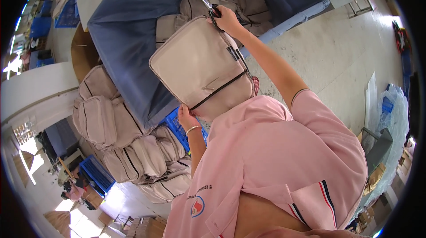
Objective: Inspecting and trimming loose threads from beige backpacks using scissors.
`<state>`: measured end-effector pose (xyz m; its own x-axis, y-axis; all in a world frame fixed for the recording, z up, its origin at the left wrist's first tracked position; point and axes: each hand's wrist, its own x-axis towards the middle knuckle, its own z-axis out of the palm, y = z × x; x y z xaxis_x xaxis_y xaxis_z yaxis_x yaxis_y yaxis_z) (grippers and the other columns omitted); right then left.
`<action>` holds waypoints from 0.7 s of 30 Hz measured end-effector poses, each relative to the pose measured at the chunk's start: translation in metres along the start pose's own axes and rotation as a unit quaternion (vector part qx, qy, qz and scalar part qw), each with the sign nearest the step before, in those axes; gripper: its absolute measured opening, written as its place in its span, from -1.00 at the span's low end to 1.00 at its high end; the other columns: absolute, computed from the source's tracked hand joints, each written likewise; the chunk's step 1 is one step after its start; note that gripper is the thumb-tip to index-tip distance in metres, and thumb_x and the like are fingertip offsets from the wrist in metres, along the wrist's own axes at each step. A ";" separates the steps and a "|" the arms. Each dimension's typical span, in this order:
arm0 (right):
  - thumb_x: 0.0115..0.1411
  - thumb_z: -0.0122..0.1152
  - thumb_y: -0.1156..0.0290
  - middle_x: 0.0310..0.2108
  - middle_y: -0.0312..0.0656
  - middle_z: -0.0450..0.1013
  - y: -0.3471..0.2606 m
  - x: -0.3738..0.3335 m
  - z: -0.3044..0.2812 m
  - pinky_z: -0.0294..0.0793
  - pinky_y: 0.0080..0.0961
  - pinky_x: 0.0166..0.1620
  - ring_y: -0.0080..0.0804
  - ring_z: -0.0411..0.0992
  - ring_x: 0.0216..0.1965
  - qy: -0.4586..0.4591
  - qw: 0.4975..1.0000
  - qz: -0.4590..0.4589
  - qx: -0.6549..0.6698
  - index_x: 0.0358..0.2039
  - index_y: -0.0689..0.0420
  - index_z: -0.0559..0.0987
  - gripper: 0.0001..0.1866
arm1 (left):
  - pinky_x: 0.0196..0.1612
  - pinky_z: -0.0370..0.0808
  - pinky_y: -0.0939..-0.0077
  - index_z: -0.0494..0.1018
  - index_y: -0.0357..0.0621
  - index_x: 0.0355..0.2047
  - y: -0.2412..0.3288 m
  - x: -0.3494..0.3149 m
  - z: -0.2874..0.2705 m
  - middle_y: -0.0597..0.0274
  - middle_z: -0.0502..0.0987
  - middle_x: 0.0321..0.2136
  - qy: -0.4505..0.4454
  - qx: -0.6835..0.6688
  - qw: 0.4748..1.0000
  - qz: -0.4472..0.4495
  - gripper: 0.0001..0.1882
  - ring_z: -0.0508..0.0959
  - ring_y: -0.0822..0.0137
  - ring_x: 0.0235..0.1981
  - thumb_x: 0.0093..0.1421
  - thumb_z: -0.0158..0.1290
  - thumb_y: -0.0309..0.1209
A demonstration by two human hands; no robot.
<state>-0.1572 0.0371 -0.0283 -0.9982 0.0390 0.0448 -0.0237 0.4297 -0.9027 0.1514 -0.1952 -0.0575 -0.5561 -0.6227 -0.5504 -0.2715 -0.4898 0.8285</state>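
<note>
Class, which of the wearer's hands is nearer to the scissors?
Right: the right hand grips the scissors by their handles. The left hand is farther away, at the beige bag's lower left edge.

held bag (188, 62): beige cloth, matt, creased. scissors (209, 4): shiny metal blades, dark plastic handles. bin liner (120, 29): blue cloth, smooth, faint sheen. shirt (284, 149): pink cloth, matt. crate (96, 174): blue plastic.
</note>
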 end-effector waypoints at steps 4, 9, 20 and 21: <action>-0.10 0.53 0.39 -0.57 -0.23 0.44 -0.003 0.005 0.008 0.36 -0.44 -0.43 -0.49 0.41 -0.51 -0.051 0.987 0.113 0.104 -0.43 0.23 0.48 -0.65 | -0.49 0.29 0.67 0.53 -0.20 -0.29 0.006 0.007 -0.004 0.46 0.48 -0.52 0.035 0.041 0.998 0.023 -0.84 0.37 0.60 -0.54 0.31 0.09 -0.35; -0.05 0.48 0.53 -0.49 -0.29 0.47 -0.003 -0.042 -0.032 0.42 -0.58 -0.41 -0.53 0.46 -0.47 -0.074 0.949 0.147 0.270 -0.39 0.17 0.48 -0.71 | -0.26 0.45 0.55 0.58 -0.30 -0.31 0.053 0.048 -0.004 0.35 0.56 -0.45 0.099 0.068 0.982 0.145 -0.83 0.50 0.44 -0.41 0.24 0.12 -0.41; 0.00 0.45 0.51 -0.47 -0.24 0.49 0.035 -0.173 -0.079 0.52 -0.61 -0.48 -0.49 0.53 -0.50 0.009 0.872 0.288 0.395 -0.36 0.15 0.43 -0.69 | -0.26 0.50 0.32 0.60 -0.31 -0.28 0.089 0.122 0.055 0.02 0.65 -0.38 0.014 0.422 0.844 0.330 -0.68 0.61 0.16 -0.39 0.20 0.10 -0.24; 0.00 0.45 0.50 -0.47 -0.24 0.49 0.038 -0.176 -0.084 0.53 -0.62 -0.48 -0.48 0.54 -0.50 0.024 0.861 0.297 0.411 -0.36 0.15 0.43 -0.69 | -0.27 0.50 0.31 0.60 -0.30 -0.30 0.085 0.119 0.059 0.02 0.65 -0.38 0.021 0.403 0.849 0.340 -0.68 0.61 0.14 -0.40 0.20 0.10 -0.24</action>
<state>0.0222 0.1218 -0.0344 -0.8446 0.0765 -0.5300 0.4408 -0.4625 -0.7693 0.0156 -0.2750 -0.0466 -0.7764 -0.6230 0.0951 -0.3568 0.5590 0.7485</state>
